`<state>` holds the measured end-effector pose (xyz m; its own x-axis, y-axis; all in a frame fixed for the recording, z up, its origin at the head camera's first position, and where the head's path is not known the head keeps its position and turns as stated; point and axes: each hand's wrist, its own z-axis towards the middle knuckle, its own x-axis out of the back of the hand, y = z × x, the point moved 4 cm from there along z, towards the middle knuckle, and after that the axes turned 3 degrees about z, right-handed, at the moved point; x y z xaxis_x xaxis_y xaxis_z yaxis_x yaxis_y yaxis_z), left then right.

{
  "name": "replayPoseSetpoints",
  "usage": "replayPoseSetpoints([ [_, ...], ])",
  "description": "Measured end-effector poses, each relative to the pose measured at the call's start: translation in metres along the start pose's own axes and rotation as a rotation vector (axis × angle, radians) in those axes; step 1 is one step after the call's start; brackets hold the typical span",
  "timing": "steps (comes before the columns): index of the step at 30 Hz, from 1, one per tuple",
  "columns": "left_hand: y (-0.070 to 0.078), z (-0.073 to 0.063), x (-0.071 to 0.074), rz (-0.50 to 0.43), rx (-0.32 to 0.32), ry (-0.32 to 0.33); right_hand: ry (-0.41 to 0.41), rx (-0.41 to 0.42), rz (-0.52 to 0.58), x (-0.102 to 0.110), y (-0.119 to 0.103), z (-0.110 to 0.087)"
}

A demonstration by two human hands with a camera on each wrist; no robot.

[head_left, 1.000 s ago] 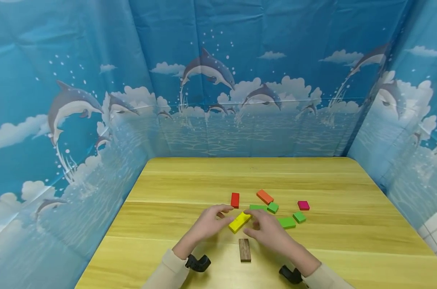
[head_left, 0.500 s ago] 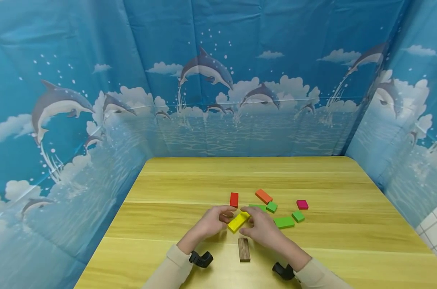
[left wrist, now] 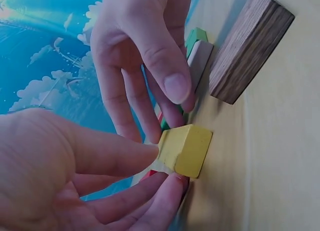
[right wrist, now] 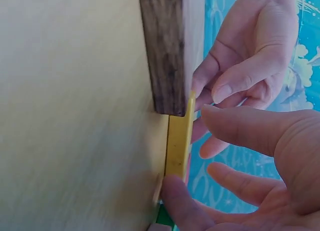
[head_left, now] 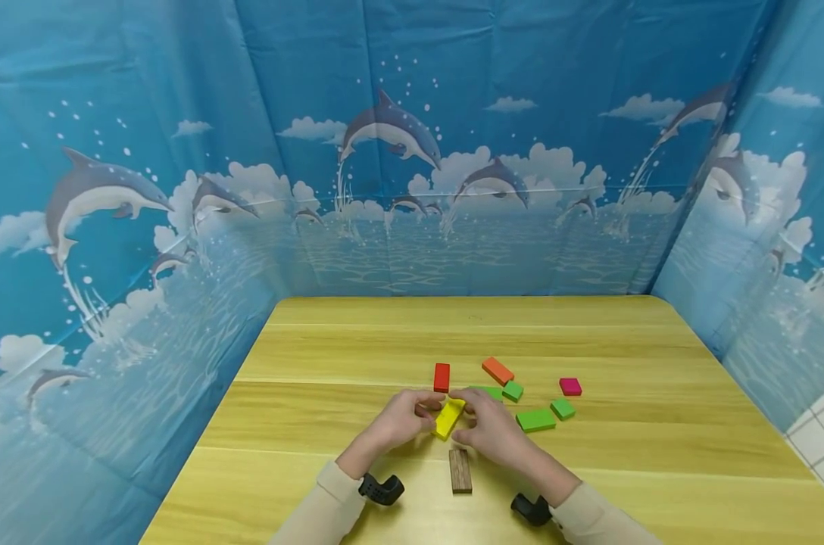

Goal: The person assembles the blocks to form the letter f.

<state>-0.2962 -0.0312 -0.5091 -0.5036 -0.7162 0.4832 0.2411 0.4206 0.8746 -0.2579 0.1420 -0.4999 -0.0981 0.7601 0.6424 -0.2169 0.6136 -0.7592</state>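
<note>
A yellow block (head_left: 449,418) lies slanted on the table between both hands. My left hand (head_left: 400,418) is at its left side, loosely bent, a fingertip right at the block's lower edge in the left wrist view. Its thumb tip (right wrist: 221,94) stands off the block in the right wrist view. My right hand (head_left: 491,428) is on the other side; its index fingertip (right wrist: 174,186) meets the far end of the yellow block, while its thumb (right wrist: 212,116) hovers apart. Nearer the person lies a dark wood-grained block (head_left: 460,471).
Beyond the hands lie a red block (head_left: 441,377) and an orange block (head_left: 497,370). Green blocks (head_left: 536,420) of two sizes and a small magenta block (head_left: 571,387) lie to the right. A dolphin-print curtain (head_left: 466,250) stands along the table's (head_left: 357,325) back edge.
The yellow block has turned, its far end swinging left so it points more away from the person. The right fingers have shifted slightly left with it; the left hand has closed in on it.
</note>
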Motion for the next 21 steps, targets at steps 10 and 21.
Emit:
replayPoseSetpoints([
  [10,-0.002,0.001,-0.005,0.050,-0.030,0.030,-0.050,0.041,-0.074,-0.006,0.007,0.010],
  [21,-0.002,0.002,-0.007,0.011,0.002,0.053,-0.085,0.093,-0.149,-0.003,0.009,0.015],
])
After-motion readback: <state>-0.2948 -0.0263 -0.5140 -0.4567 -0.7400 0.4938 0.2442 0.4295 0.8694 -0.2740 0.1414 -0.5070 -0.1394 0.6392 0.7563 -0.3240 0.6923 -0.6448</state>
